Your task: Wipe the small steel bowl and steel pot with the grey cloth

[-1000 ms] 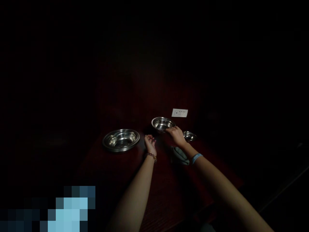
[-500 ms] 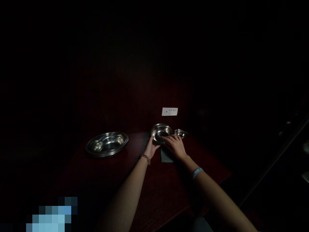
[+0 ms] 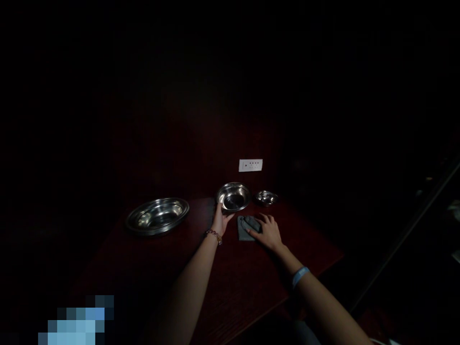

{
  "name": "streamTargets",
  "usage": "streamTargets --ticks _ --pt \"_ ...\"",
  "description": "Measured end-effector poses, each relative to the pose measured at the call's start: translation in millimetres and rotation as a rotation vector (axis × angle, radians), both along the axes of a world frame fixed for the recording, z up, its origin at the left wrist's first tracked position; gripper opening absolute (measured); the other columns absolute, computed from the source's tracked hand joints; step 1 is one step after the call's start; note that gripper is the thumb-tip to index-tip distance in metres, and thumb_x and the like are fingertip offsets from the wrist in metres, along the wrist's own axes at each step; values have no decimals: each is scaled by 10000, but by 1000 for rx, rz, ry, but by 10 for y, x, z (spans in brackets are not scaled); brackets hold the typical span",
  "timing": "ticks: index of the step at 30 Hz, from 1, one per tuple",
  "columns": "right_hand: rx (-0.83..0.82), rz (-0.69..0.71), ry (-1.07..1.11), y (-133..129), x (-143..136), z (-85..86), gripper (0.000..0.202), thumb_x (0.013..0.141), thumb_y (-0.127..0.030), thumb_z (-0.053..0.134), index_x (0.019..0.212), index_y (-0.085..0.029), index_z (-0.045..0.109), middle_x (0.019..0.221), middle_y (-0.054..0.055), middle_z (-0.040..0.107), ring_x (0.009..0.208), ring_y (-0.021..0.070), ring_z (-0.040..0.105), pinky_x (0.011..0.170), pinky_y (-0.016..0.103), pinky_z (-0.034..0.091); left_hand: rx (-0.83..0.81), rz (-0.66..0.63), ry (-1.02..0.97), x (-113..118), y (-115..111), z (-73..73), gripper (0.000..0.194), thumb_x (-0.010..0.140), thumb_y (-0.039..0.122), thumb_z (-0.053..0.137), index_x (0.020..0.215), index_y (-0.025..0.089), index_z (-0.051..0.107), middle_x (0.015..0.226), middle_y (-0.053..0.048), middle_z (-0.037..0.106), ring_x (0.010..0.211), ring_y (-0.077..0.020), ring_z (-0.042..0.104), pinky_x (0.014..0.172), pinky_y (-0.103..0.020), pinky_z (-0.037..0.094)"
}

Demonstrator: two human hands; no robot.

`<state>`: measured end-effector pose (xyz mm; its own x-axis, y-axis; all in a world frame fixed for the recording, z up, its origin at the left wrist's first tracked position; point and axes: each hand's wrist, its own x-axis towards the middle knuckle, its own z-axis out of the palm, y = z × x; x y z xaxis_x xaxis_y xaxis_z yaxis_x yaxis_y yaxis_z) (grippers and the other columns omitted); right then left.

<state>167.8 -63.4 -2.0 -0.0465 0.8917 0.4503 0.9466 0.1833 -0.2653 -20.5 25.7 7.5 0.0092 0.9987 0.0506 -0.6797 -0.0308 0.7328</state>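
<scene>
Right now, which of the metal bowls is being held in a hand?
The middle bowl, below the white wall socket: the left hand grips its rim, while no hand touches the others.

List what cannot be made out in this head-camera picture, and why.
All in the head view:
Left hand's far fingers: hidden by the middle bowl.
Whether the right hand's grip pinches the cloth: too dim.
Wall plate's markings: too small.
Table's left side: lost in darkness.
</scene>
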Motion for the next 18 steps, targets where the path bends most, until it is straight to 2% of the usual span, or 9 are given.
streamTargets --ticks 3,8,13,16,18 --pt "-32 60 -50 -5 -2 46 557 869 -627 474 1301 -289 569 1389 69 510 1262 280 412 998 417 385 -14 8 4 9 7 -9 362 859 378 555 1186 224 571 1250 -127 578 1177 -250 550 938 -418 521" --pt "-90 172 -133 -14 -12 82 675 840 -676 481 1368 -256 500 1336 83 573 1236 269 452 1007 409 379 3 30 29 22 6 -53 346 843 347 582 1170 238 552 1296 -117 545 1140 -237 574 901 -415 537" --pt "-89 162 -159 17 17 129 516 892 -570 475 1305 -275 570 1339 67 578 1253 280 447 1000 414 382 -19 10 31 16 12 -73 337 848 379 572 1156 243 568 1256 -110 574 1145 -240 577 883 -387 547" --pt "-109 122 -116 42 32 125 422 919 -466 470 1248 -253 625 1225 92 653 1168 263 532 956 365 411 -47 11 41 12 20 -69 339 868 402 528 1160 235 576 1217 -101 602 1151 -238 574 887 -377 546" --pt "-139 83 -23 59 41 98 412 915 -455 475 1237 -252 635 1161 91 682 1093 243 589 888 318 443 -55 17 41 13 27 -64 333 871 404 519 1148 231 586 1200 -97 615 1155 -240 572 883 -375 548"
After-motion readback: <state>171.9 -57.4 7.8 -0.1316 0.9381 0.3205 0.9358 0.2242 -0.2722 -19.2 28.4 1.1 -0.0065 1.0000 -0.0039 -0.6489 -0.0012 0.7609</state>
